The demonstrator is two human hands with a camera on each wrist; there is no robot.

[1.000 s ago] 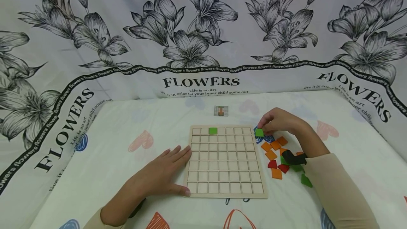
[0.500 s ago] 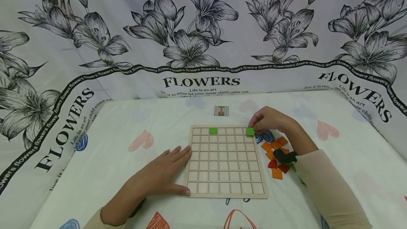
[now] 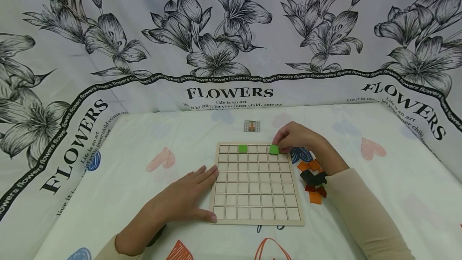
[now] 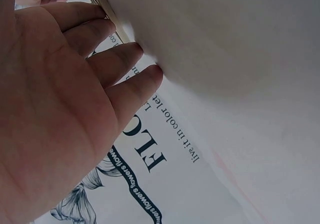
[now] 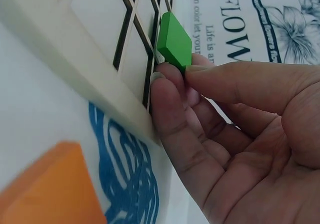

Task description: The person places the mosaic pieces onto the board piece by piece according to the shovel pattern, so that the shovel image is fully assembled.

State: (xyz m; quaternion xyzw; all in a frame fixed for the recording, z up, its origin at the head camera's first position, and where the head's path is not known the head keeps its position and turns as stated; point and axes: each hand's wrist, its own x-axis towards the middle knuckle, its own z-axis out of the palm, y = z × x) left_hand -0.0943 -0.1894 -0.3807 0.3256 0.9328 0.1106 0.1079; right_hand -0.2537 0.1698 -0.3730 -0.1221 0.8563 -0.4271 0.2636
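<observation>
A pale wooden grid board (image 3: 257, 223) lies flat in the middle of the head view. One green square tile (image 3: 243, 148) sits in its far row, left of centre. My right hand (image 3: 297, 136) pinches a second green tile (image 5: 175, 42) between thumb and fingers, over the right part of that same row; in the right wrist view the tile is tilted close above the cells. My left hand (image 3: 187, 193) lies with straight fingers against the board's left edge, its thumb at the near left corner. The left wrist view shows that palm and its fingertips (image 4: 155, 74) beside the edge.
Right of the board lie several orange tiles (image 3: 315, 198) and a few red pieces (image 3: 321, 191), partly hidden by the right wrist's black strap (image 3: 313, 178). A small card with a grid picture (image 3: 252, 126) lies beyond the board. A flower-printed cloth (image 3: 231, 51) rises behind the table.
My right hand has carried the green tile leftward, from beside the board's far right corner to above its far row. The left hand has stayed at the board's edge.
</observation>
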